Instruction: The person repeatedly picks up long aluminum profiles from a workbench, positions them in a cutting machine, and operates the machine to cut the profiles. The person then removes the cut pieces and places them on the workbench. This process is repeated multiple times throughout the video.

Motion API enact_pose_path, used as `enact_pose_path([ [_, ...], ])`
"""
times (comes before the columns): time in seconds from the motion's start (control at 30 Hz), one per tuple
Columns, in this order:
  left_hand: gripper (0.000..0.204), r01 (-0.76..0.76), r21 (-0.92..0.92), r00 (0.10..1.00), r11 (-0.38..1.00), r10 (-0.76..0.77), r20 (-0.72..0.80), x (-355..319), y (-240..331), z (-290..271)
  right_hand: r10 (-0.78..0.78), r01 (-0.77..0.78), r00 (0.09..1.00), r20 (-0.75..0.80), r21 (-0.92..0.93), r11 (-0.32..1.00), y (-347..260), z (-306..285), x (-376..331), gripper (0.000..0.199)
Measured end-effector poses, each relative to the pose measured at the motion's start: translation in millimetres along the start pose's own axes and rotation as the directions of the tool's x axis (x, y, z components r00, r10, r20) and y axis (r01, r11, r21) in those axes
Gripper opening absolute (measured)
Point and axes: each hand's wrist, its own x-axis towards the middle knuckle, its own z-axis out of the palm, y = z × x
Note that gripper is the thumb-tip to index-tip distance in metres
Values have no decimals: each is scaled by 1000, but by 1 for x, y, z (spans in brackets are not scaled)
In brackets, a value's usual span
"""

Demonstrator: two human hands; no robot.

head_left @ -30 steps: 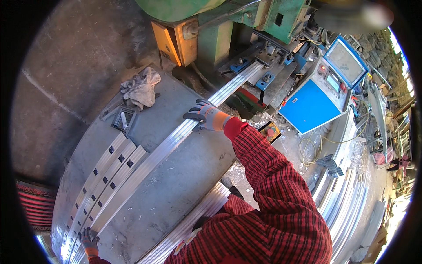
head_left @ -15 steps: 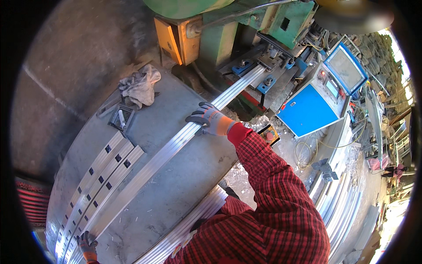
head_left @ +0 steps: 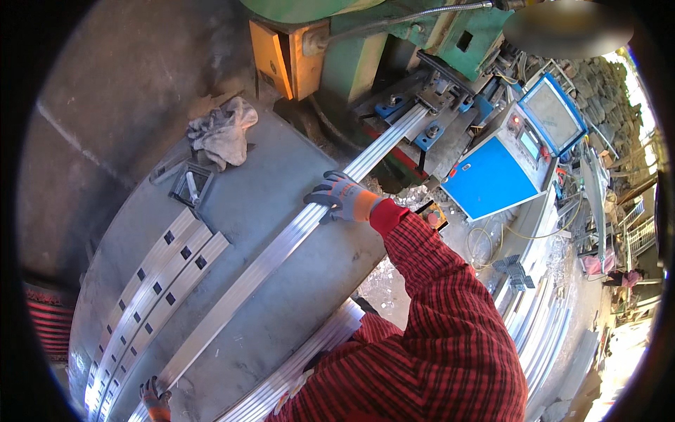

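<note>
A long, ridged aluminium profile (head_left: 271, 261) runs diagonally over the grey metal table, its far end in the tooling of a green press (head_left: 439, 91). Near the middle of its length, my right hand (head_left: 343, 197) in a grey and orange glove wraps its fingers over the profile. My left hand (head_left: 155, 397), gloved alike, holds the same profile close to its near end at the lower left. Left of it lie several profiles with square holes (head_left: 151, 288), side by side on the table.
A crumpled grey rag (head_left: 223, 133) and a small metal frame (head_left: 191, 184) lie on the far left of the table (head_left: 281, 162). A blue control cabinet (head_left: 492, 172) stands right of the press. More profiles (head_left: 309, 362) lie close to my body, and others (head_left: 545, 337) at the right.
My left hand has shifted a little to the right along with the near end of the profile. My right hand stays on the profile, and the view has moved slightly.
</note>
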Motion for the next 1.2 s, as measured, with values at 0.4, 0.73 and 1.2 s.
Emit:
enact_pose_path([
  [0.4,58,-82,43,979,996,72,192,17,68,-117,111,-122,989,100,112,986,-1,-27,-4,57],
  [0.73,73,183,-70,968,981,-168,184,13,45,-16,-40,40,999,-8,-43,998,11,-6,-9,61],
  [1.2,67,239,-604,971,760,-198,135,70,39,17,135,-111,984,119,-192,975,40,-8,-8,64],
])
